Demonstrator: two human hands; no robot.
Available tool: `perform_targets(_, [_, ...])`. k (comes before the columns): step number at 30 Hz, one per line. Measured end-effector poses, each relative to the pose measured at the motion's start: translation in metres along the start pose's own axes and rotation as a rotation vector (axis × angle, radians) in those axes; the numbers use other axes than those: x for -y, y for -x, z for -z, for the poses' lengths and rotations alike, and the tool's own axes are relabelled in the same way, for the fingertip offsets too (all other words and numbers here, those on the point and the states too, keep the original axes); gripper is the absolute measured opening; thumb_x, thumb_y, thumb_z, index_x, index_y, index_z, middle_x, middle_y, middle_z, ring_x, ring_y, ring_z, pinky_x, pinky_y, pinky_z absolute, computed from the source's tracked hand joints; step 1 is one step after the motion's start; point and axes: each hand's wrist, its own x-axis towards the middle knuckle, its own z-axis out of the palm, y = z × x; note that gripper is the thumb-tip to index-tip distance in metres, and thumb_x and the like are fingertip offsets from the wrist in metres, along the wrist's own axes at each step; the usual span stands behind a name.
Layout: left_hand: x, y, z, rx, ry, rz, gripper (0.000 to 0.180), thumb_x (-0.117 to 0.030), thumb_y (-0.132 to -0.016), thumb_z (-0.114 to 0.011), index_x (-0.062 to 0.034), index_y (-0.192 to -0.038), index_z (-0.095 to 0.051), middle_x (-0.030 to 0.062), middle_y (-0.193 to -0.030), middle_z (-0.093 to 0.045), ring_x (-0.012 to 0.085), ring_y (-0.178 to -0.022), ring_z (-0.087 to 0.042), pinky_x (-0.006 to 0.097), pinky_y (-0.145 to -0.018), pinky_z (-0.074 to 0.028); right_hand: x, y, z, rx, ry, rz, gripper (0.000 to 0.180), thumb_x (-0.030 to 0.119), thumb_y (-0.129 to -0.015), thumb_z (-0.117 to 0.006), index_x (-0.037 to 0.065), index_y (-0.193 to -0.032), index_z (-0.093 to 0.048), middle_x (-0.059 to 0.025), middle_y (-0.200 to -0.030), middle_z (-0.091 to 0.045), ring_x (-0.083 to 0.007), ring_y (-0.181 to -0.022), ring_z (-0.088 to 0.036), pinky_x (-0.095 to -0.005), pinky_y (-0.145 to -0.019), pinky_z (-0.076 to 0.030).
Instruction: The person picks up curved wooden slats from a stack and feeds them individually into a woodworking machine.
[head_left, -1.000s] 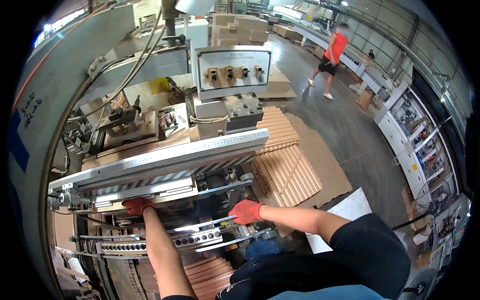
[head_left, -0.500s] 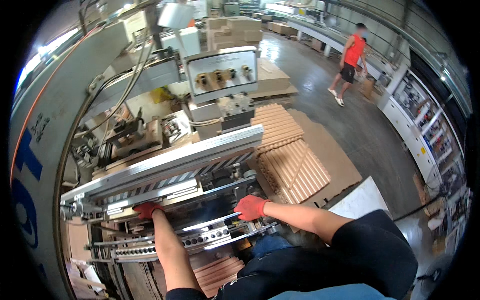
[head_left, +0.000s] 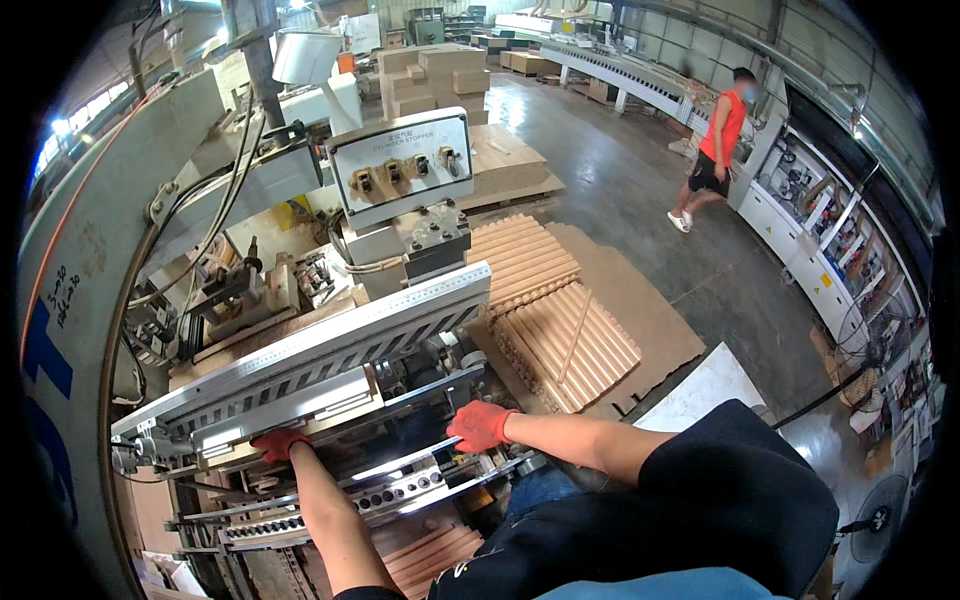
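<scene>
Both of my hands wear red gloves and rest at a long woodworking machine. My left hand (head_left: 280, 444) lies at the near edge of a pale-edged metal plate (head_left: 330, 402), under a long metal fence with a scale (head_left: 300, 347). Its fingers are mostly hidden. My right hand (head_left: 480, 427) is curled at the right end of the machine, by the near metal rail (head_left: 400, 467); whatever lies within its fingers is not visible. Between my hands is a dark gap in the machine.
Rounded wooden strips (head_left: 565, 340) lie stacked on cardboard (head_left: 660, 330) to the right. More strips (head_left: 435, 560) sit below the machine. A control panel (head_left: 400, 165) stands beyond the fence. A person in a red top (head_left: 720, 130) is near a white cabinet (head_left: 800, 250). A fan (head_left: 875, 520) stands at lower right.
My view has shifted a little, so the machine appears farther left. The person in red has walked closer to the white cabinet. My hands keep nearly the same places on the machine.
</scene>
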Motion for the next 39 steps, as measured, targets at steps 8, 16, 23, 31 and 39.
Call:
perform_targets(8, [0.024,-0.058,-0.044,-0.044,0.596,0.379,0.053,-0.034,-0.1,-0.045,-0.0169,-0.15,-0.039,0.0093,-0.156,-0.036,0.0258,-0.142,-0.035,0.049,-0.095,-0.041,0.013,-0.017,0.008,-0.048,0.025,0.093,0.034,0.038,-0.083,-0.063,0.006,-0.094,-0.068,-0.0148,-0.089,-0.07,-0.0349,-0.091,-0.067,-0.0455,-0.078,-0.054])
perform_targets(16, [0.049,-0.03,-0.015,0.028,-0.274,0.016,0.067,-0.041,-0.09,-0.061,-0.0196,-0.15,-0.04,0.0088,-0.157,-0.034,0.027,-0.142,-0.036,0.05,-0.102,-0.04,0.012,-0.017,0.003,-0.063,0.025,0.096,0.035,0.039,-0.083,-0.062,0.006,-0.094,-0.069,-0.0149,-0.089,-0.071,-0.0346,-0.091,-0.067,-0.0455,-0.078,-0.054])
perform_targets(23, [0.027,-0.008,0.023,-0.169,0.012,-0.022,0.067,-0.044,-0.089,-0.059,-0.0191,-0.149,-0.041,0.0085,-0.156,-0.036,0.027,-0.14,-0.037,0.05,-0.102,-0.04,0.008,-0.009,0.002,-0.095,0.021,0.082,0.034,0.038,-0.081,-0.061,0.006,-0.089,-0.07,-0.0164,-0.088,-0.071,-0.0366,-0.088,-0.068,-0.0474,-0.075,-0.054])
perform_targets(31, [-0.073,0.2,0.13,-0.435,1.317,-0.964,0.067,-0.048,-0.089,-0.057,-0.0185,-0.147,-0.042,0.0081,-0.154,-0.037,0.027,-0.137,-0.039,0.05,-0.101,-0.041,0.005,-0.023,-0.022,-0.313,0.012,0.128,0.031,0.036,-0.072,-0.063,0.008,-0.08,-0.073,-0.0169,-0.085,-0.071,-0.0383,-0.084,-0.068,-0.0494,-0.074,-0.054])
perform_targets(39, [-0.103,0.41,0.163,0.49,1.503,-1.516,0.068,-0.052,-0.089,-0.056,-0.018,-0.146,-0.043,0.0077,-0.153,-0.038,0.027,-0.134,-0.041,0.05,-0.1,-0.041,0.014,-0.003,0.011,-0.159,0.151,0.072,0.04,0.042,-0.072,-0.062,0.007,-0.086,-0.075,-0.0158,-0.088,-0.073,-0.0349,-0.085,-0.07,-0.0466,-0.075,-0.055])
